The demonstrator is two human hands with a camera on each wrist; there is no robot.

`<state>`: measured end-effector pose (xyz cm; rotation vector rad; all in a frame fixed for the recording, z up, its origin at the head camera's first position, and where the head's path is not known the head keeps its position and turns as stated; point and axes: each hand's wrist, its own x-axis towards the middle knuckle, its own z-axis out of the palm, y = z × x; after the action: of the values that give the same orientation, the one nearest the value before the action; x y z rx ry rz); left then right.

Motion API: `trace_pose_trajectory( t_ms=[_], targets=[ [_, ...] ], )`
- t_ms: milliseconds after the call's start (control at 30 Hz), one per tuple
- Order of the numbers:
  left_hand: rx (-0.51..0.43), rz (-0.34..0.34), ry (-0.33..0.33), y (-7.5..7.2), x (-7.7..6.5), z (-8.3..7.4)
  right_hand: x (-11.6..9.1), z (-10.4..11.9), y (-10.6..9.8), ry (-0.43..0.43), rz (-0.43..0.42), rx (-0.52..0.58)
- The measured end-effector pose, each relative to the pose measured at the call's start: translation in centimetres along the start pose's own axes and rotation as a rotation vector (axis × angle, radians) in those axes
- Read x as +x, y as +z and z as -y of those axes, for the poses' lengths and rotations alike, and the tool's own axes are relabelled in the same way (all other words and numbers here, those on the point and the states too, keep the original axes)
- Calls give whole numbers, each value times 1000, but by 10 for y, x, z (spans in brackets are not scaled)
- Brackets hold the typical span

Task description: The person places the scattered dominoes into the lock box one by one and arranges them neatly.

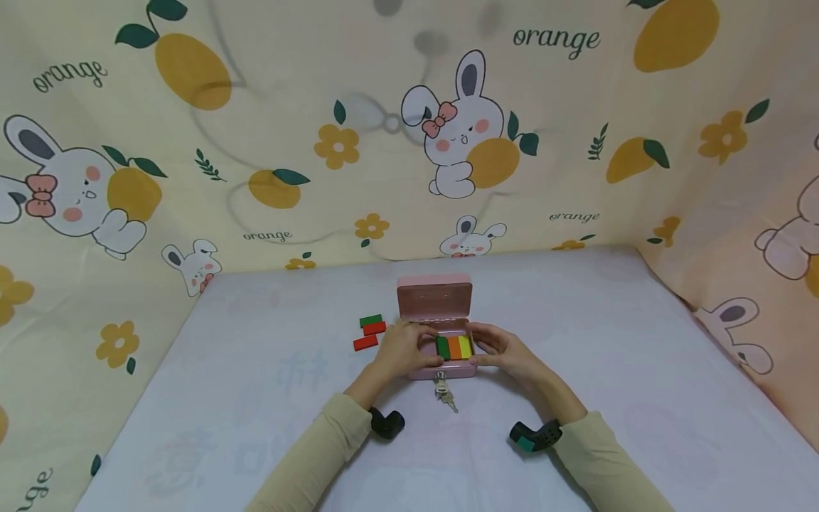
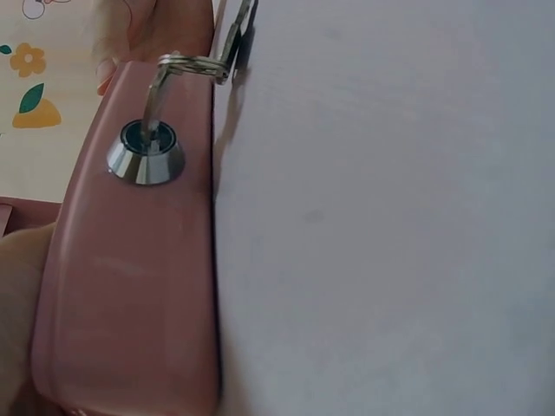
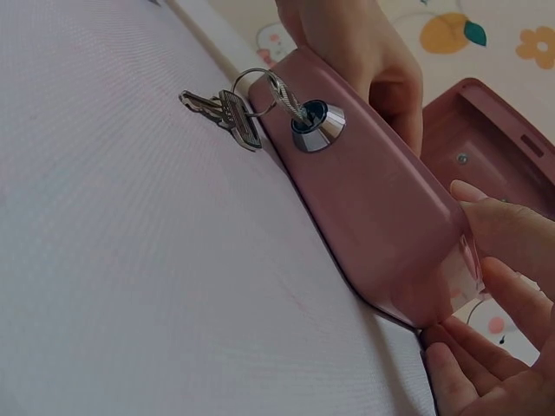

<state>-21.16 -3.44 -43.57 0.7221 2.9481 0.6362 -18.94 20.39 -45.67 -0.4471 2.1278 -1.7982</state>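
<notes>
A pink metal cash box [image 1: 456, 370] stands with its lid [image 1: 435, 301] raised. Inside, side by side, lie a green block [image 1: 443, 348], an orange block [image 1: 454, 347] and a yellow block [image 1: 466, 346]. My left hand [image 1: 402, 348] reaches over the box's left side, thumb and index finger at the two ends of the green block; its other fingers are hidden. At the right end, my right hand [image 1: 505, 350] grips the box, thumb on the rim and fingers along the side wall [image 3: 455, 269]. Keys [image 3: 227, 113] hang from the front lock [image 3: 318, 127].
Left of the box, another green block [image 1: 370, 321] and two red blocks [image 1: 365, 343] lie on the white-covered table [image 1: 256, 427]. A patterned cloth [image 1: 288, 128] with rabbits and oranges rises behind the table and along its sides. Each wrist wears a black camera [image 1: 536, 435].
</notes>
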Motion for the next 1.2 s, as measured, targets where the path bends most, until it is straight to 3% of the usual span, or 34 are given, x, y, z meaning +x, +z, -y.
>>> trace_pose_trajectory(
  t_ms=[367,867,1200],
  targets=[
    [100,26,-16,-2,0,-4,0,-2,1,12,-12,14],
    [91,50,-43,-1,2,-7,1,-5,-1,-2,-9,4],
    [88,41,-26,-2,1,-7,1,-3,-1,8,-4,1]
  ],
)
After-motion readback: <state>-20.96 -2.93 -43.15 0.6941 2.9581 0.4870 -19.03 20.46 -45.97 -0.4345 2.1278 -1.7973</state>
